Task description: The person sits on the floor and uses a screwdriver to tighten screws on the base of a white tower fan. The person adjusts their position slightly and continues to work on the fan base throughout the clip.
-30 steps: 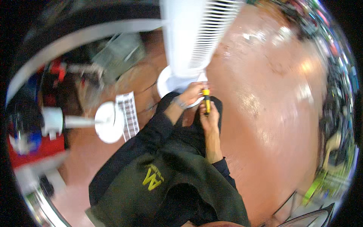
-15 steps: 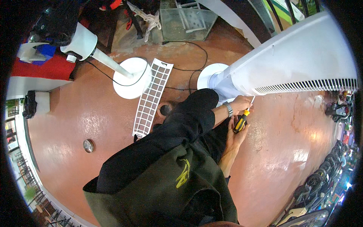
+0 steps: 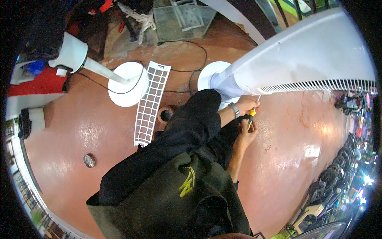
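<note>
A tall white tower fan [image 3: 294, 55] leans across the upper right, its long slatted vent facing down toward the floor. A screwdriver with a yellow and black handle [image 3: 252, 113] points up at the fan's lower edge. My left hand [image 3: 247, 104], with a metal watch at the wrist, closes its fingers by the shaft, close under the fan's edge. My right hand [image 3: 246, 134] wraps round the handle from below. Whether the tip sits in a screw cannot be made out.
A white grille panel [image 3: 152, 104] lies left of my knee, next to a brown round pot [image 3: 164, 114]. Beyond it stands a white pedestal base [image 3: 126, 84] with its pole. Black cable [image 3: 206, 55] loops over the floor. A small round metal dish [image 3: 89, 160] lies far left.
The view has shifted, so the scene sits slightly further left. Both hands stay at the fan's edge; my right hand has turned and covers more of the screwdriver handle.
</note>
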{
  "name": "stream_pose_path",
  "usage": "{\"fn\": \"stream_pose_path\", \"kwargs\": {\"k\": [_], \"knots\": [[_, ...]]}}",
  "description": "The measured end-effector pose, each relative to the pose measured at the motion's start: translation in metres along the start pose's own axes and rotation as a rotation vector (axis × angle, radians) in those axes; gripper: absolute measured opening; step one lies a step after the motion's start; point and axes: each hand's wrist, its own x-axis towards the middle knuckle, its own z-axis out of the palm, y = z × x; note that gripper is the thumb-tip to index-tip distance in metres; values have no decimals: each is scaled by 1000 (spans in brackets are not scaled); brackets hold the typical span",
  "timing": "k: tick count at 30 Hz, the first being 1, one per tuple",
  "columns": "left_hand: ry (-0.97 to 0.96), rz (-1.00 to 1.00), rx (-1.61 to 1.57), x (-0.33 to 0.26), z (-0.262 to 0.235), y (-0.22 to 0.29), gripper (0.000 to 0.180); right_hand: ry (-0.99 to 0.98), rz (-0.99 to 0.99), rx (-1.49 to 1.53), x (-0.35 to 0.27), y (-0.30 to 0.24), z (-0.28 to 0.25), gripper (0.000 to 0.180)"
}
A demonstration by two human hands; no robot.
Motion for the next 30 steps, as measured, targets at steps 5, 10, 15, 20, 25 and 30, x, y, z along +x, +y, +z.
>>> {"fn": "stream_pose_path", "kwargs": {"k": [5, 10, 15, 20, 25, 30], "knots": [[-38, 75, -225, 17, 4, -8, 13, 89, 153, 454, -9, -26, 12, 22], [-136, 51, 48, 15, -8, 1, 23, -64, 473, 751, 1, -19, 0, 37], [-84, 19, -85, 4, 2, 4, 24, 98, -86, -79, -4, -11, 1, 26], [-202, -50, -120, 8, -7, 8, 23, -147, 556, 853, 8, -9, -12, 35], [-106, -4, -89, 18, -14, -1, 18, 71, -174, -318, -4, -10, -7, 44], [-216, -44, -192, 2, 0, 11, 24, -216, 436, 748, 11, 6, -21, 34]]}}
